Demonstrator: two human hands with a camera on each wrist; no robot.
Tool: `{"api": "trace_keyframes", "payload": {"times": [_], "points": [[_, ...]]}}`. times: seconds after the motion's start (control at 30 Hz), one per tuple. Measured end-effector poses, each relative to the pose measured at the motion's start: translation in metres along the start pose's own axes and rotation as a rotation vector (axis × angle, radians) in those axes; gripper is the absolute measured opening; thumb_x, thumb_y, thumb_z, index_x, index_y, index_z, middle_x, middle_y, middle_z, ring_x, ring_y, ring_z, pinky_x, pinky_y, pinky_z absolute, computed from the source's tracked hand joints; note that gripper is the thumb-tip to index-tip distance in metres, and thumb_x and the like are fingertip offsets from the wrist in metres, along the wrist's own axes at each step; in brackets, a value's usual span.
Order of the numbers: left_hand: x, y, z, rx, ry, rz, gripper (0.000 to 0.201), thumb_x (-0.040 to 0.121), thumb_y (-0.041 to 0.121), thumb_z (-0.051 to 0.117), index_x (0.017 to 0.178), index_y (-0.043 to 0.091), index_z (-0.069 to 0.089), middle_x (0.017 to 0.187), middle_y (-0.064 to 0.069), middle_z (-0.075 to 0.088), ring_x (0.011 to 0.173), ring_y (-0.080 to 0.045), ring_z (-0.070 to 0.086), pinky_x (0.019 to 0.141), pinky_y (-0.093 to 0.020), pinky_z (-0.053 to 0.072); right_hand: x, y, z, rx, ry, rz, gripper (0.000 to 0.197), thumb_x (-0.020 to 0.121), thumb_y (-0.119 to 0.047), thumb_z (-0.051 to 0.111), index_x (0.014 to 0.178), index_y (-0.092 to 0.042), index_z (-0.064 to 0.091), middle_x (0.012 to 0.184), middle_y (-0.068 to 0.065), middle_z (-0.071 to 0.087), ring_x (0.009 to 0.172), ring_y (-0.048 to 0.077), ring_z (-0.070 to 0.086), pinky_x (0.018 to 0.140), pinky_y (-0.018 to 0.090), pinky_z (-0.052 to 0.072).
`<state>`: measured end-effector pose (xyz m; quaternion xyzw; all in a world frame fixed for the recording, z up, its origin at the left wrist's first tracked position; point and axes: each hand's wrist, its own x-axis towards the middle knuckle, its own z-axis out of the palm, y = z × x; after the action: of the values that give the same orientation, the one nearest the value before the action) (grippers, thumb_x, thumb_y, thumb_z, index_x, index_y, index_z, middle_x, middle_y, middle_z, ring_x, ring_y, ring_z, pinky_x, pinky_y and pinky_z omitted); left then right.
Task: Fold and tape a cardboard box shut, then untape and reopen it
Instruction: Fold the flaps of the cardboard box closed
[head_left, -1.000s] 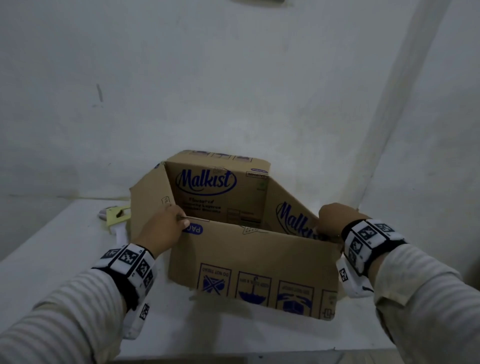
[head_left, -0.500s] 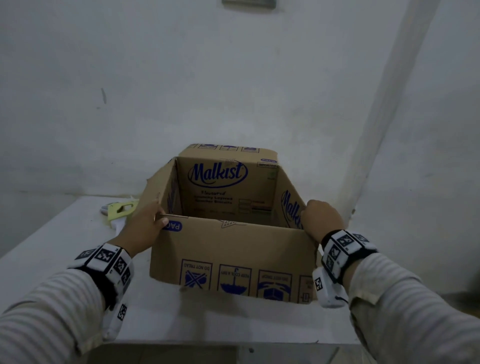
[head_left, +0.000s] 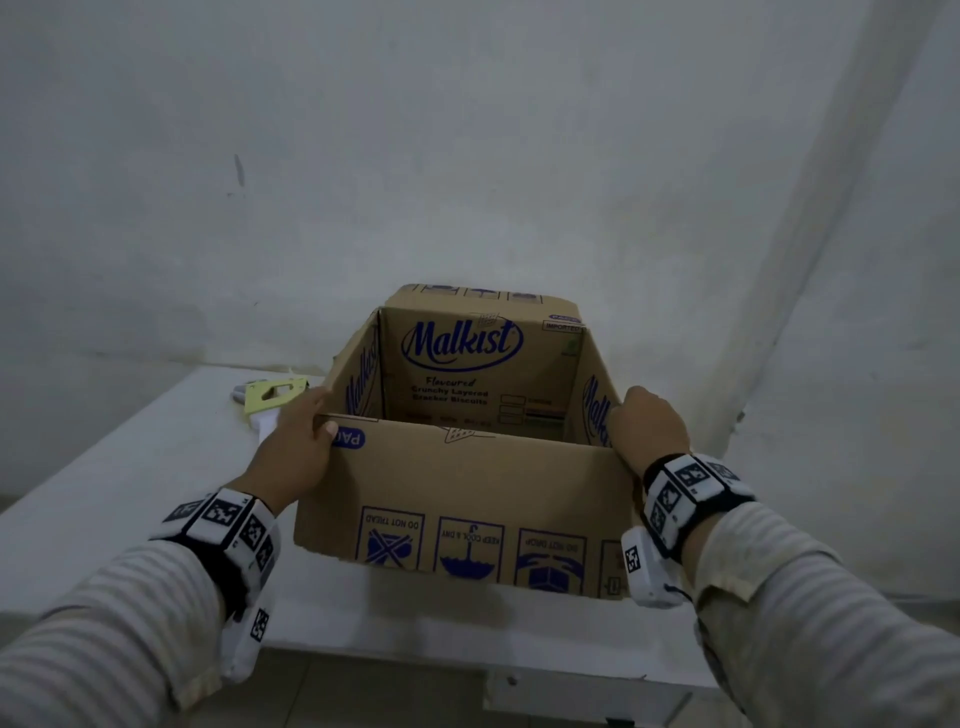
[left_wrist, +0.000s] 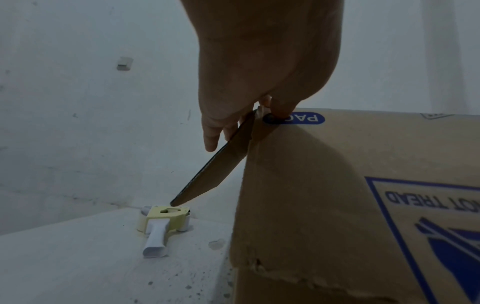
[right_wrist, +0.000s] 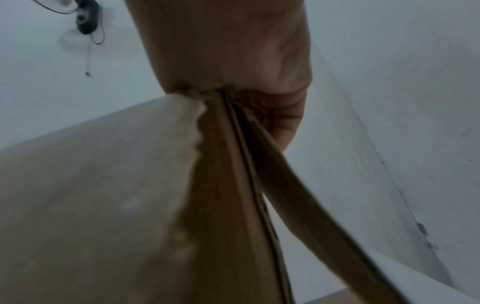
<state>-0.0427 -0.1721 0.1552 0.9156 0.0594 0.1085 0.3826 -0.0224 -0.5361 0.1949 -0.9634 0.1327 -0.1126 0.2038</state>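
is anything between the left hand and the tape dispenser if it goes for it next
Only the box's left side flap, which hangs down and outward from the corner that the left hand holds, its tip just above the tape dispenser on the table.

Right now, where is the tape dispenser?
In the head view, the tape dispenser lies on the white table, left of the box, just beyond the left hand.

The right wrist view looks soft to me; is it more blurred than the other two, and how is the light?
Right wrist view: yes, the cardboard box is smeared beside the right hand. Left wrist view: sharper, the tape dispenser is crisp, and the left hand casts a shadow on the box. Head view: dim, bluish, print readable.
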Motion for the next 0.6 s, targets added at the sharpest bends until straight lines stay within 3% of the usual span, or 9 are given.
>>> {"api": "trace_keyframes", "payload": {"times": [0.07, 0.13, 0.3, 0.37, 0.5, 0.6], "points": [[-0.002, 0.002, -0.002, 0.013, -0.02, -0.013, 0.045, 0.099, 0.017, 0.041, 0.143, 0.017, 0.033, 0.142, -0.013, 0.046, 0.125, -0.032, 0.047, 0.097, -0.042, 0.039, -0.003, -0.003, 0.002, 0.014, 0.014, -0.034, 0.013, 0.093, -0.009, 0.043, 0.098, 0.0, 0.05, 0.115, 0.023, 0.053, 0.104, 0.039, 0.053, 0.081, 0.039, 0.043], [-0.003, 0.004, -0.001, 0.027, -0.034, -0.028, 0.046, 0.1, 0.018, 0.039, 0.145, 0.016, 0.032, 0.142, -0.012, 0.045, 0.127, -0.032, 0.045, 0.096, -0.038, 0.037, -0.007, -0.011, 0.005, -0.028, 0.009, -0.078, 0.023, 0.093, -0.015, 0.044, 0.109, 0.001, 0.052, 0.119, 0.023, 0.049, 0.109, 0.04, 0.049, 0.089, 0.041, 0.043], [-0.008, 0.011, 0.0, 0.061, 0.003, -0.037, 0.038, 0.099, 0.016, 0.039, 0.135, 0.006, 0.041, 0.134, -0.018, 0.051, 0.12, -0.034, 0.049, 0.091, -0.035, 0.038, -0.033, -0.046, 0.017, -0.106, -0.139, -0.249, 0.042, 0.096, -0.038, 0.04, 0.115, -0.006, 0.06, 0.119, 0.016, 0.054, 0.111, 0.034, 0.05, 0.096, 0.042, 0.045], [-0.009, 0.01, -0.003, 0.068, 0.008, -0.047, 0.04, 0.098, 0.02, 0.041, 0.137, 0.01, 0.04, 0.136, -0.017, 0.051, 0.121, -0.033, 0.049, 0.096, -0.038, 0.041, -0.046, -0.067, 0.027, -0.099, -0.181, -0.306, 0.046, 0.097, -0.043, 0.035, 0.115, -0.008, 0.06, 0.118, 0.016, 0.056, 0.11, 0.034, 0.051, 0.097, 0.043, 0.044], [-0.016, 0.011, -0.008, -0.039, -0.04, -0.101, 0.049, 0.1, 0.025, 0.041, 0.147, 0.016, 0.029, 0.147, -0.011, 0.042, 0.133, -0.029, 0.041, 0.106, -0.039, 0.035, -0.068, -0.117, 0.051, -0.17, -0.241, -0.384, 0.051, 0.095, -0.053, 0.031, 0.116, -0.017, 0.06, 0.12, 0.009, 0.059, 0.114, 0.03, 0.05, 0.1, 0.047, 0.035], [-0.018, -0.001, -0.011, -0.115, -0.034, -0.051, 0.049, 0.096, 0.029, 0.047, 0.142, 0.017, 0.037, 0.141, -0.009, 0.047, 0.13, -0.03, 0.044, 0.107, -0.043, 0.038, -0.083, -0.157, 0.071, -0.202, -0.244, -0.448, 0.045, 0.096, -0.051, 0.033, 0.117, -0.02, 0.057, 0.122, 0.006, 0.058, 0.116, 0.029, 0.048, 0.098, 0.047, 0.032]]}}
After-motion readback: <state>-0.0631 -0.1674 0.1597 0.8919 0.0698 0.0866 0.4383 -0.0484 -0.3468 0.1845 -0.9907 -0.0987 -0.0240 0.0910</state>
